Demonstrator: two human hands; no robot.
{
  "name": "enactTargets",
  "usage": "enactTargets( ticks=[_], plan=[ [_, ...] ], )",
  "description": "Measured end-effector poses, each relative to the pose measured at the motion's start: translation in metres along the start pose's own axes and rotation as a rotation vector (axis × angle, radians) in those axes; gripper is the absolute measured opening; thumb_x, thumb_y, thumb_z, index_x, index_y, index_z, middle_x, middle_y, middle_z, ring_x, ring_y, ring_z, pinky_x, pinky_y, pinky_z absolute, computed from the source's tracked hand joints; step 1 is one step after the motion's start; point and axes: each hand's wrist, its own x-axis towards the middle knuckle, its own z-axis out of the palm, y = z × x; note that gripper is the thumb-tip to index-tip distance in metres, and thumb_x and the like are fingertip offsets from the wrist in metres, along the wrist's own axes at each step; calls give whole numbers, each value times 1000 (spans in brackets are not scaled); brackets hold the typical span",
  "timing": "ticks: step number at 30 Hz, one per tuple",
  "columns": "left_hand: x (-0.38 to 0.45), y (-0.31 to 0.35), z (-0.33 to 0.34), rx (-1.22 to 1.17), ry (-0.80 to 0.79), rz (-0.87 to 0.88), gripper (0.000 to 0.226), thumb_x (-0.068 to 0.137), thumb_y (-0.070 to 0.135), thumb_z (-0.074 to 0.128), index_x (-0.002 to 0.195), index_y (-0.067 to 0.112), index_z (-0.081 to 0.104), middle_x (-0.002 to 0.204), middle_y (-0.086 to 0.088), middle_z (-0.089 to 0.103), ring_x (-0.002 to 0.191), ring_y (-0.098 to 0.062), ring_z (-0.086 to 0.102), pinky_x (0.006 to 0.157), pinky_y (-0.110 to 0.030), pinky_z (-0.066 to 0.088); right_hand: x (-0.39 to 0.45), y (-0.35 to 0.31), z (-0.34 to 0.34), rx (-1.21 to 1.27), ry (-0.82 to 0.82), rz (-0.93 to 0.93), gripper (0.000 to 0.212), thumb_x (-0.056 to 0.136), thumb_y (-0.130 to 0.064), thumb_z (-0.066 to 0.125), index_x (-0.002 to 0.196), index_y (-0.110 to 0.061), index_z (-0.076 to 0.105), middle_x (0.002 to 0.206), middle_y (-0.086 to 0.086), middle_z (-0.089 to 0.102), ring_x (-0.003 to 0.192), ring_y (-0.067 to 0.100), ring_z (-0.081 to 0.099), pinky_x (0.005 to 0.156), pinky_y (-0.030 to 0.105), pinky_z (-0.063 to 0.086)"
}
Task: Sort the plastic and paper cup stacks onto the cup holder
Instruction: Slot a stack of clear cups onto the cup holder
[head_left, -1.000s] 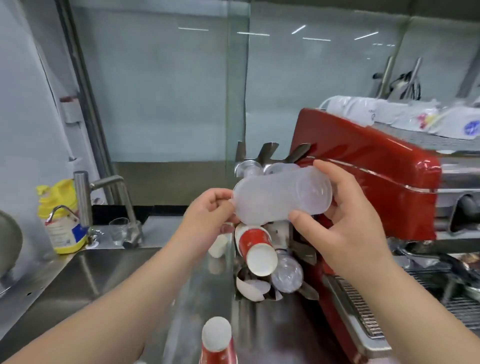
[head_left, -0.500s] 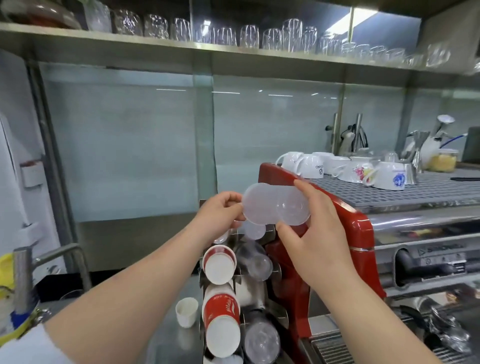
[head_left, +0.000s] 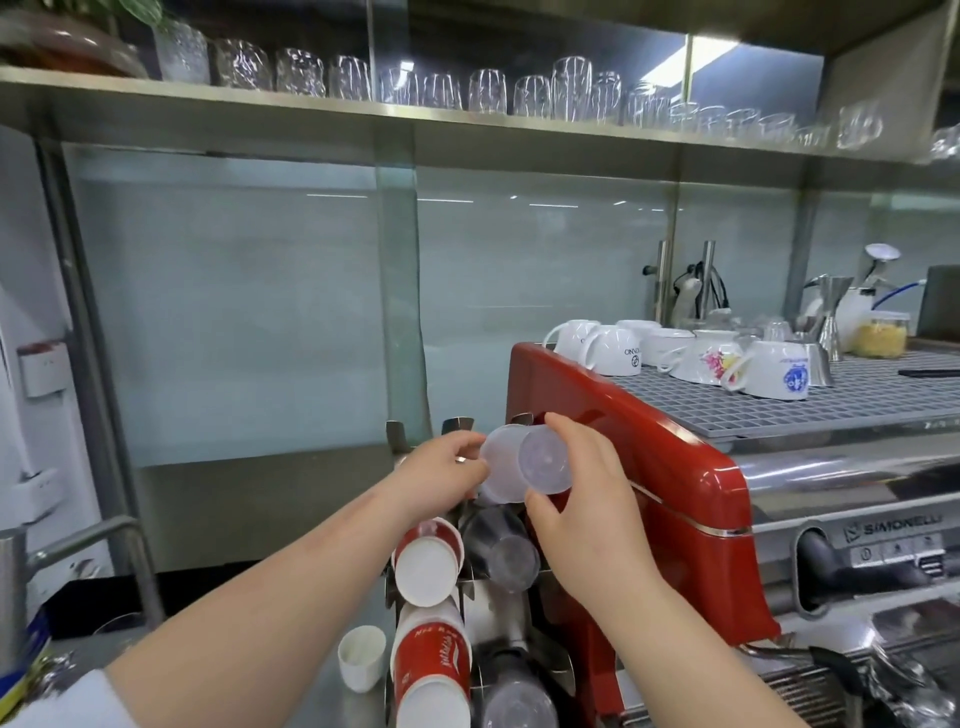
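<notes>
I hold a stack of frosted clear plastic cups (head_left: 543, 460) at the top of the metal cup holder (head_left: 457, 425), its round base facing me. My right hand (head_left: 587, 499) grips the stack's near end with thumb below and fingers above. My left hand (head_left: 441, 475) pinches its far left side. Below, the holder carries red-and-white paper cup stacks (head_left: 428, 561) in its left column and clear plastic cup stacks (head_left: 504, 545) in its right column. Where the held stack ends inside the holder is hidden by my hands.
A red espresso machine (head_left: 649, 467) stands right against the holder, white mugs (head_left: 618, 351) on its top grid. A small white cup (head_left: 361, 657) sits on the steel counter left of the holder. A tap (head_left: 88, 540) stands at far left. Glasses (head_left: 488, 91) line the shelf above.
The view rose from the counter to the shelf. The plastic cup stack turned from lying sideways to end-on toward me and sank closer to the holder's top, both hands still on it.
</notes>
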Motion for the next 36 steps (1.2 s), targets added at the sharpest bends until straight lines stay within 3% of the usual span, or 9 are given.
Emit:
enactTargets(
  ticks=[7,11,17,26,31,36],
  plan=[
    [20,-14,3,23,4,-54,48,76,36,54,123,41,59,115,20,67,99,-7,65,95,-39,52,15,13,23,41,5,70,67,83,-5,66,141,-28,39,139,-11,39,117,-5,35,102,14,28],
    [39,-36,13,55,-12,-68,52,73,48,56,125,49,54,118,23,66,105,-1,64,97,-35,52,21,24,34,50,10,106,68,82,-4,66,141,-26,39,140,-8,40,125,4,40,101,14,27],
    [44,-33,15,85,-45,-21,66,66,45,51,132,40,53,126,19,63,108,0,62,99,-34,50,29,34,42,64,9,121,70,83,-3,65,144,-23,37,143,-4,39,132,10,37,107,19,28],
    [54,-38,11,186,-44,115,57,71,35,64,125,45,53,122,23,61,110,2,60,97,-34,51,36,38,55,102,10,83,65,83,-3,65,141,-19,42,141,-2,42,129,12,42,111,33,36],
    [57,-40,8,212,-23,167,61,67,45,68,127,46,51,124,16,58,108,2,60,97,-34,51,42,46,66,100,-20,96,65,83,-1,63,142,-19,42,142,-2,43,130,12,42,111,27,34],
    [57,-43,9,197,1,203,53,72,41,73,120,46,53,119,19,60,105,1,61,92,-34,54,43,60,78,70,-53,111,67,85,-5,64,145,-22,38,147,-4,40,136,13,38,111,24,30]
  ],
)
